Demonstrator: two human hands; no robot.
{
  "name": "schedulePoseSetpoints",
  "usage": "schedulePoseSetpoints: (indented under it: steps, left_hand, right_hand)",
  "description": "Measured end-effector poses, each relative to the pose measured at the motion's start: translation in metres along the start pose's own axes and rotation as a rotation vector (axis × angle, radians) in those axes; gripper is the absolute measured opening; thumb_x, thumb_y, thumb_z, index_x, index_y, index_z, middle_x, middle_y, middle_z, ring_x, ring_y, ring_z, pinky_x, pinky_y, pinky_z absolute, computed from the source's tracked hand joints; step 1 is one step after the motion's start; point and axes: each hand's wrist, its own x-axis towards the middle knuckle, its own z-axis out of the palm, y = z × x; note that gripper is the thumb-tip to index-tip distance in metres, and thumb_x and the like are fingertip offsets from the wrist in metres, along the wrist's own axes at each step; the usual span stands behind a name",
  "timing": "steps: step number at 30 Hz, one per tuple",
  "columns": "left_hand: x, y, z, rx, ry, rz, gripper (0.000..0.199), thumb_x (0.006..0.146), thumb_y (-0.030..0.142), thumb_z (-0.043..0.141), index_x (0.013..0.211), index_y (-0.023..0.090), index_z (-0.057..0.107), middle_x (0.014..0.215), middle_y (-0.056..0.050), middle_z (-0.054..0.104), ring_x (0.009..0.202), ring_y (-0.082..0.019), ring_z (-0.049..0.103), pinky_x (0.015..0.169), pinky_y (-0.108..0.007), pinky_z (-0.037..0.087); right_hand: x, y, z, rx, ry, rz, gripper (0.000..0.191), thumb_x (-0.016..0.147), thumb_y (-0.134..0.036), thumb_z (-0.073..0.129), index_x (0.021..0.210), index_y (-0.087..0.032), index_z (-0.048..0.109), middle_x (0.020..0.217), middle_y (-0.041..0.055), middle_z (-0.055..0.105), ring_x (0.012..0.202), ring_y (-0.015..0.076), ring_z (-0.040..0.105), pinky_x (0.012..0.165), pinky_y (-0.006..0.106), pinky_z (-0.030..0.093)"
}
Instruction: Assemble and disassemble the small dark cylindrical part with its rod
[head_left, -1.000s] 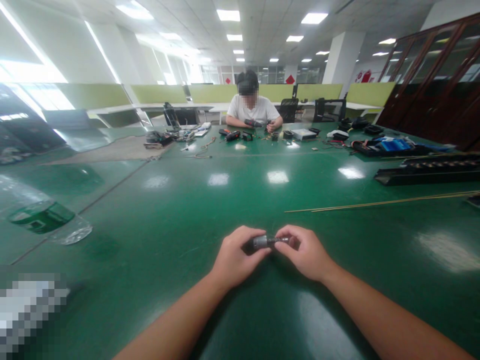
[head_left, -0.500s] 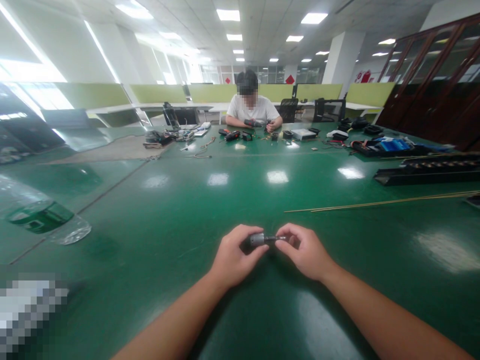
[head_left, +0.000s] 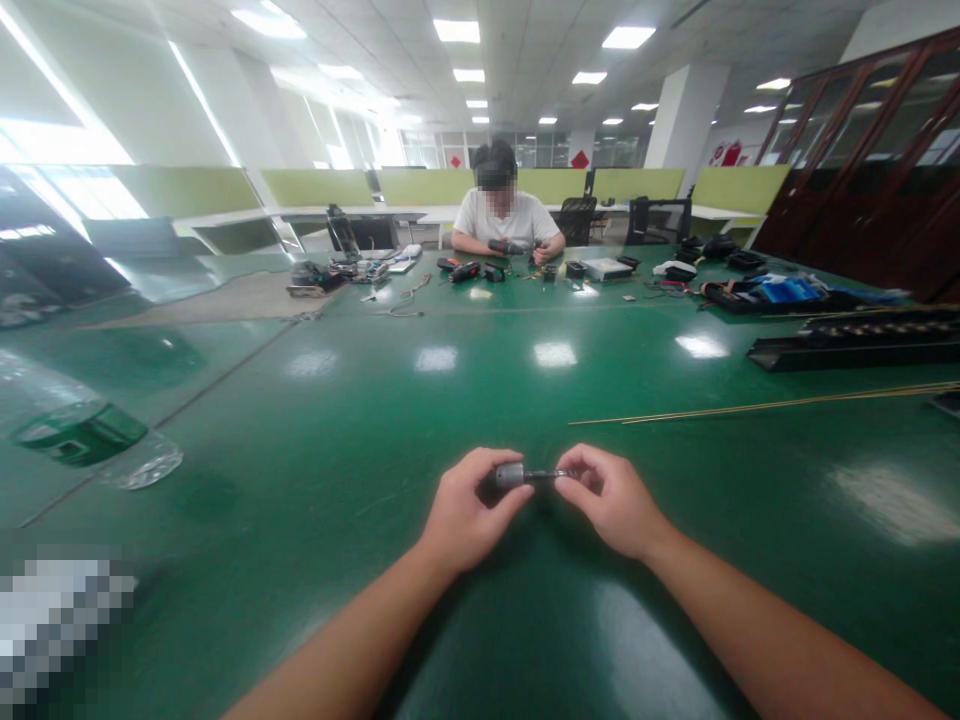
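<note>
My left hand (head_left: 466, 510) is closed around a short grey metal cylinder (head_left: 510, 475), thumb below and fingers above. Out of the cylinder's right end comes a thin dark rod (head_left: 538, 475), drill-bit-like in shape, lying level. The fingertips of my right hand (head_left: 611, 500) pinch the rod's far end, which they partly cover. Both hands are low over the green tabletop (head_left: 390, 400). I cannot tell whether rod and cylinder are one piece.
A plastic bottle with a green label (head_left: 82, 433) lies at left. Thin brass-coloured rods (head_left: 712, 410) and a black channel (head_left: 847, 345) are at right. Across the table a person (head_left: 506, 215) holds a power drill (head_left: 506, 246) among scattered tools.
My hands have drawn slightly apart, the left shifting a little left with the cylinder. A longer stretch of the dark rod shows between them.
</note>
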Motion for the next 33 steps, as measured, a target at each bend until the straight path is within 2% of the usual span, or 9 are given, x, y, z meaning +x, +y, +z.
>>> schedulePoseSetpoints:
  steps: [8,12,15,18,22,25,28,31,33]
  left_hand:
    - [0.000,0.001,-0.001,-0.017,0.002,-0.047,0.027,0.083,0.035,0.068,0.106,0.020,0.067,0.102,-0.007,0.069,0.091,-0.022,0.063,0.084,-0.036,0.049]
    - [0.001,0.003,-0.002,-0.029,0.016,-0.086,0.026,0.084,0.037,0.067,0.105,0.021,0.065,0.102,-0.006,0.068,0.092,-0.022,0.062,0.085,-0.035,0.047]
    - [0.000,0.000,0.001,-0.080,0.058,-0.161,0.026,0.084,0.039,0.067,0.099,0.019,0.056,0.085,-0.002,0.062,0.075,-0.016,0.058,0.071,-0.029,0.045]
    - [0.001,-0.006,0.004,-0.228,0.090,-0.225,0.030,0.086,0.041,0.065,0.095,0.020,0.046,0.074,0.003,0.053,0.064,-0.012,0.049,0.060,-0.024,0.039]
    - [0.004,-0.014,0.005,-0.397,0.108,-0.258,0.032,0.086,0.041,0.065,0.087,0.020,0.041,0.074,0.003,0.049,0.064,-0.011,0.046,0.060,-0.023,0.038]
    - [0.008,-0.019,0.003,-0.396,0.103,-0.276,0.039,0.084,0.040,0.068,0.072,0.019,0.037,0.071,0.002,0.051,0.065,-0.012,0.049,0.063,-0.025,0.038]
    - [0.013,-0.023,0.003,-0.369,0.135,-0.293,0.044,0.080,0.039,0.072,0.067,0.018,0.036,0.070,0.001,0.054,0.064,-0.012,0.049,0.062,-0.024,0.038]
    - [0.017,-0.025,0.004,-0.356,0.202,-0.320,0.038,0.075,0.039,0.077,0.074,0.017,0.045,0.071,0.002,0.059,0.063,-0.012,0.054,0.062,-0.024,0.041]
    - [0.020,-0.026,0.005,-0.370,0.223,-0.346,0.037,0.075,0.041,0.076,0.091,0.018,0.051,0.079,-0.001,0.065,0.069,-0.015,0.061,0.065,-0.025,0.046]
  right_hand:
    - [0.002,0.004,0.000,0.064,-0.006,0.022,0.017,0.087,-0.034,0.062,0.086,-0.017,0.065,0.078,0.0018,0.064,0.068,0.0153,0.057,0.065,0.027,0.043]
    - [0.003,0.007,0.001,0.219,-0.013,0.036,0.034,0.092,-0.046,0.055,0.076,-0.017,0.061,0.072,0.0023,0.061,0.066,0.0152,0.056,0.064,0.027,0.043]
    - [0.006,0.009,0.002,0.424,0.031,0.118,0.051,0.095,-0.057,0.042,0.063,-0.018,0.050,0.057,-0.0004,0.051,0.049,0.0120,0.047,0.050,0.025,0.038]
    - [0.009,0.009,0.003,0.524,0.060,0.179,0.057,0.095,-0.063,0.039,0.057,-0.021,0.040,0.047,-0.0040,0.038,0.041,0.0098,0.035,0.042,0.024,0.027]
    - [0.010,0.009,0.004,0.520,0.060,0.178,0.058,0.093,-0.065,0.040,0.055,-0.021,0.038,0.045,-0.0042,0.036,0.040,0.0097,0.034,0.041,0.024,0.025]
    - [0.011,0.010,0.005,0.500,0.054,0.172,0.058,0.092,-0.067,0.040,0.055,-0.022,0.038,0.045,-0.0041,0.037,0.040,0.0098,0.035,0.041,0.024,0.027]
    - [0.011,0.011,0.007,0.485,0.034,0.169,0.058,0.092,-0.067,0.039,0.056,-0.022,0.038,0.045,-0.0040,0.038,0.040,0.0097,0.035,0.041,0.024,0.028]
    - [0.013,0.013,0.009,0.474,0.019,0.161,0.058,0.093,-0.067,0.038,0.056,-0.022,0.039,0.045,-0.0037,0.039,0.040,0.0100,0.036,0.041,0.025,0.029]
    - [0.014,0.014,0.010,0.476,0.008,0.155,0.058,0.093,-0.066,0.037,0.056,-0.022,0.038,0.045,-0.0037,0.039,0.040,0.0101,0.037,0.042,0.025,0.030]
